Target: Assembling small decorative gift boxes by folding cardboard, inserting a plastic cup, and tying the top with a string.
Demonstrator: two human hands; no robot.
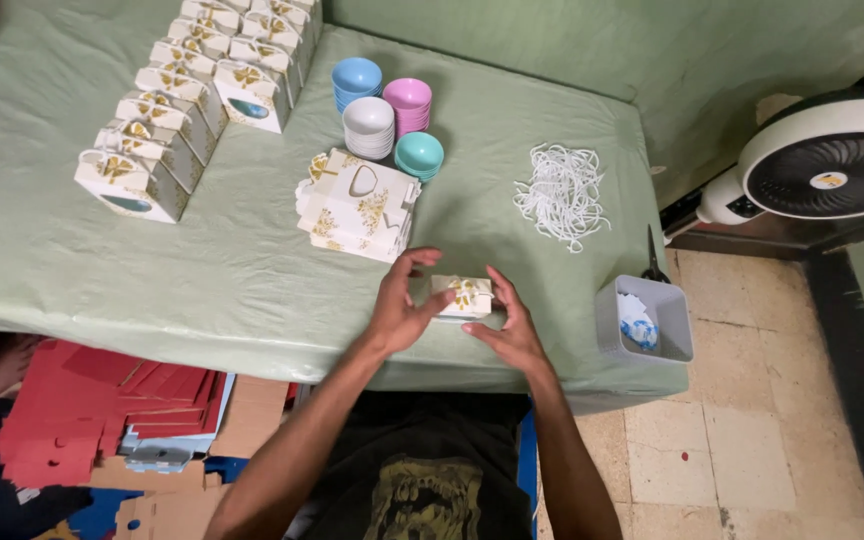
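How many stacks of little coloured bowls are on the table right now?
4, clustered behind the flat box pile: blue stack back left, pink stack back right, white stack front left, teal stack front right. None looks hidden.

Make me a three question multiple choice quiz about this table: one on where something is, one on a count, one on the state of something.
1. Where does the pile of white cord loops lie?
A. right of the bowl stacks
B. among the finished boxes
C. on the floor

2. How many stacks of small bowls stand on the green tablecloth?
A. two
B. four
C. six

3. How is the small white and gold gift box at the near table edge held?
A. in one hand, lifted high
B. untouched
C. between both hands, on the table

Answers:
1 A: the loops lie right of the bowls, toward the fan.
2 B: blue, pink, white and teal stacks.
3 C: the left hand and right hand flank it on the cloth.
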